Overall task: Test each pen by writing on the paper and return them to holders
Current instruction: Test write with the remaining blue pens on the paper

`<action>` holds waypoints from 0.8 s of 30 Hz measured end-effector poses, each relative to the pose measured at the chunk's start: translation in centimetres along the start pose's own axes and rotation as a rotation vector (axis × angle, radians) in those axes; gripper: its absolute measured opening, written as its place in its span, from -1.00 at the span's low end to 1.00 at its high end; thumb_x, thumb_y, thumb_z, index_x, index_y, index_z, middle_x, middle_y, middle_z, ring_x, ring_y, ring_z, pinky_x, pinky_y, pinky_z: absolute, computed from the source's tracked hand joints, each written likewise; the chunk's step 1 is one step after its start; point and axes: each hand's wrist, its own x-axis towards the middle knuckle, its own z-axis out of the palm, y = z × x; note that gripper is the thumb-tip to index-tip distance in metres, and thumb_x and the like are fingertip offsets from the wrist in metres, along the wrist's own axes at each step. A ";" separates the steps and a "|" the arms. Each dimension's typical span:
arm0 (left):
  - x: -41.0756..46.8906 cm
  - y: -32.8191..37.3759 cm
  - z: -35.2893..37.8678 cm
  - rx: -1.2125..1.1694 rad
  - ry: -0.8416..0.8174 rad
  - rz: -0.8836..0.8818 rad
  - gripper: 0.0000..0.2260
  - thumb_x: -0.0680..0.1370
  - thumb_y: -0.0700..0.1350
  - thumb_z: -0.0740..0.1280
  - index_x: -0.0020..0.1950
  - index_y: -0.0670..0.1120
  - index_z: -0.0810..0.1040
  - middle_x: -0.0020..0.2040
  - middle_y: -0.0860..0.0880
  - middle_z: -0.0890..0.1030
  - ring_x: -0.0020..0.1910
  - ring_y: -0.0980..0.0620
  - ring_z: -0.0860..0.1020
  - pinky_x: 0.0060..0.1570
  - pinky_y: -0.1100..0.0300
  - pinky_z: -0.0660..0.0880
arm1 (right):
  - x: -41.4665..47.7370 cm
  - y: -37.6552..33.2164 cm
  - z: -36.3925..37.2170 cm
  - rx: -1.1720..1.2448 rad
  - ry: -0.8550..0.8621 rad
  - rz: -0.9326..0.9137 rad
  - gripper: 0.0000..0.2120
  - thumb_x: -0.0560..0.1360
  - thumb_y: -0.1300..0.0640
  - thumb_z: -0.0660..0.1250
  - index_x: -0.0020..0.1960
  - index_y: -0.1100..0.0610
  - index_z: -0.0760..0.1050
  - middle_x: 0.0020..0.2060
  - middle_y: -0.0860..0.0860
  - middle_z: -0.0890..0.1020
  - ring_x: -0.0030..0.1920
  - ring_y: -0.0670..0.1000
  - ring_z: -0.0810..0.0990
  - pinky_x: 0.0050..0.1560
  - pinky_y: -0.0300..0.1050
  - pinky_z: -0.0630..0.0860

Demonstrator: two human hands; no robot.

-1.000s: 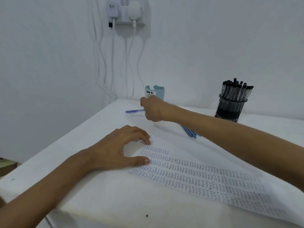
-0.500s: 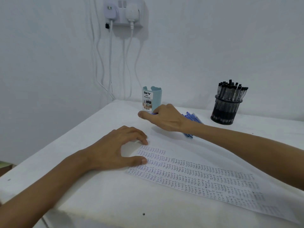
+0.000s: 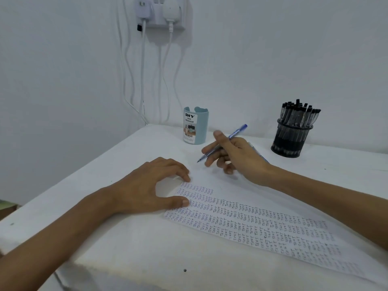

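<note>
Rearward, black mesh holder [image 3: 291, 139] is packed with black pens [image 3: 298, 116]; contents of blue holder [image 3: 195, 127] are hidden by its wall. Blue pen [image 3: 236, 132] is pinched by right hand [image 3: 237, 156] above tabletop [image 3: 147, 244], tip angled down, near left hand [image 3: 151, 185] but apart. Paper [image 3: 252, 223] is pinned by left fingertips, nothing grasped. Since half second ago, pen is raised from beside blue holder.
</note>
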 end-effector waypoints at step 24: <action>-0.1 -0.1 0.1 -0.011 0.012 0.021 -0.56 0.46 0.37 0.40 0.26 0.21 0.56 0.34 0.29 0.50 0.41 0.12 0.44 0.39 0.02 0.39 | -3.7 1.4 -0.2 -0.225 -0.231 -0.107 -0.77 0.54 0.29 0.39 -0.24 0.06 0.60 -0.38 0.16 0.65 -0.38 0.06 0.52 -0.29 -0.02 0.45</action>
